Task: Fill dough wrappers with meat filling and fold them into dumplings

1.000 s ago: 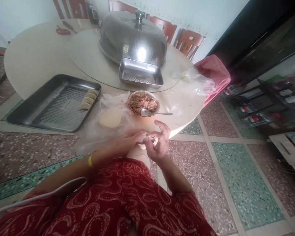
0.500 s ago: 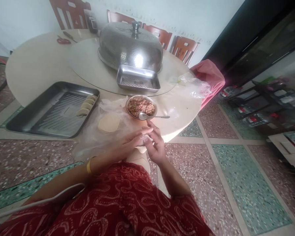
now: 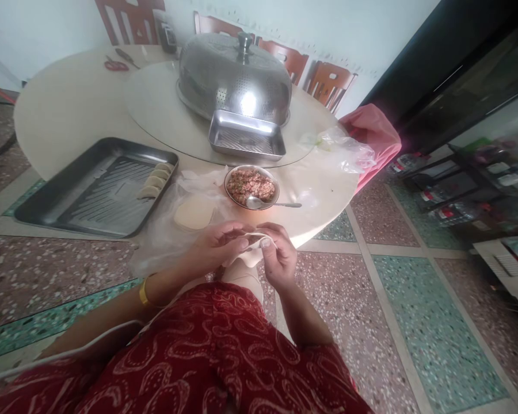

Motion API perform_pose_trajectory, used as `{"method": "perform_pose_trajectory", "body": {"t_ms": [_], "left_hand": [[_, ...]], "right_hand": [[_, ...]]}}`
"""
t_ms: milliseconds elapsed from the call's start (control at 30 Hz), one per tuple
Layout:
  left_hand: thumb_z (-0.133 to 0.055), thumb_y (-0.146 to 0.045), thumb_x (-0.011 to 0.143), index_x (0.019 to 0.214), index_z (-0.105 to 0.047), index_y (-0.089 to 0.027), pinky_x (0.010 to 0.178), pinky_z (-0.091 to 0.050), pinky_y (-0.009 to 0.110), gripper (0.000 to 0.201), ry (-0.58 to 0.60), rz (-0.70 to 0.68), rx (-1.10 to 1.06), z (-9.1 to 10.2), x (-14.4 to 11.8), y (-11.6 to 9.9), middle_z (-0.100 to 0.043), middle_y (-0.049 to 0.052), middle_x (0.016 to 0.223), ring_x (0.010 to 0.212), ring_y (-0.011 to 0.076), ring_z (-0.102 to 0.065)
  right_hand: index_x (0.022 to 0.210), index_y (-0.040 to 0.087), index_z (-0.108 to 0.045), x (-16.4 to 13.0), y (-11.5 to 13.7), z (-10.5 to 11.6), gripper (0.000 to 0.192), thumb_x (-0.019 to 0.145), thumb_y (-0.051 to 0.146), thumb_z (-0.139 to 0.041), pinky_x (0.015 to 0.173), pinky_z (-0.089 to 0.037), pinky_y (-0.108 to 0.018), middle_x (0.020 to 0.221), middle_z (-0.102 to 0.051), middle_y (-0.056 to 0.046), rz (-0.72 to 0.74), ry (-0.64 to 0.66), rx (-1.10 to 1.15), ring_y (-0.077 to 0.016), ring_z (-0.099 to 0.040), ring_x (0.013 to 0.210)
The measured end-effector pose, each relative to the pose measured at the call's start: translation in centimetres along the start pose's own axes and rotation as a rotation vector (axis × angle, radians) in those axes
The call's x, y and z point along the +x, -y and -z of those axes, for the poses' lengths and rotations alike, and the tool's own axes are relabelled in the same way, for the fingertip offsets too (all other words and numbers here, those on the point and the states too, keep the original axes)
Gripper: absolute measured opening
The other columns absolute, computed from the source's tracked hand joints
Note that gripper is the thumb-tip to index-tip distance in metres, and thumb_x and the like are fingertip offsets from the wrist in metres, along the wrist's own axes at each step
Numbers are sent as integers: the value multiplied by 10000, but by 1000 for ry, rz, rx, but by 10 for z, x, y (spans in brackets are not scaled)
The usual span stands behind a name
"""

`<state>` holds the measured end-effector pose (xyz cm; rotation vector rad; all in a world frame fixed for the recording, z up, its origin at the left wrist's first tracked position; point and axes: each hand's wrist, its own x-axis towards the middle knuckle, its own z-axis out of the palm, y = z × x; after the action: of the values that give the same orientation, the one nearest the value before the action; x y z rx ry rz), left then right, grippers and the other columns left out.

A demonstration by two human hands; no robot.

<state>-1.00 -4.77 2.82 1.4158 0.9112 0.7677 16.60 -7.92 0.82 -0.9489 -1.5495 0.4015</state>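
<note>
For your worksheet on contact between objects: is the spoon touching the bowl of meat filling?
Touching. The head view shows the spoon with its scoop end lying inside the bowl and its handle crossing the rim, no gap between them.

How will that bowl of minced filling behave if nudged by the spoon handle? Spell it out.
The bowl of minced filling looks shallow and wide, so it would probably slide, not tip. The spoon rests on its rim with the handle overhanging, so it may pivot or fall out first. The plastic sheet beside it looks slippery.
</note>
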Motion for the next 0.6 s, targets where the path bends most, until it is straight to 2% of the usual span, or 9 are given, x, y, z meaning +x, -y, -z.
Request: {"method": "perform_pose_trajectory", "body": {"t_ms": [133, 333, 467, 600], "left_hand": [[-679, -525, 828, 856, -678, -166, 585, -485, 248, 360, -71, -13, 22, 4, 0, 3, -658, 13, 689, 658, 149, -619], [-675, -487, 823, 816, -655, -170, 571, -454, 238, 318, -138, -32, 6, 7, -1, 4, -616, -11, 648, 602, 124, -568], [-643, -435, 827, 803, -621, -174, 540, -427, 228, 263, -141, -16, -18, 8, -3, 2, -569, -34, 595, 540, 105, -519], [-612, -396, 828, 806, -654, -172, 578, -445, 232, 230, -168, -43, 101, 10, -6, -5, -624, -13, 672, 610, 114, -550]], "right_hand": [[1052, 247, -677, -1, -3, -6, 154, 978, 247, -542, 769, -606, -318, 945, -708, -44, -4, -34, -11, -167, -706, 894], [1036, 239, -648, -2, -4, -12, 122, 967, 246, -547, 749, -598, -312, 976, -692, -56, -34, 59, -60, -166, -695, 896], [1031, 248, -651, 1, -2, -11, 128, 953, 207, -557, 810, -600, -331, 1044, -663, -68, 44, 159, -88, -178, -690, 984], [1013, 255, -649, 8, 1, -8, 143, 944, 179, -550, 816, -601, -339, 1058, -655, -64, 113, 236, -125, -187, -690, 1012]]}}
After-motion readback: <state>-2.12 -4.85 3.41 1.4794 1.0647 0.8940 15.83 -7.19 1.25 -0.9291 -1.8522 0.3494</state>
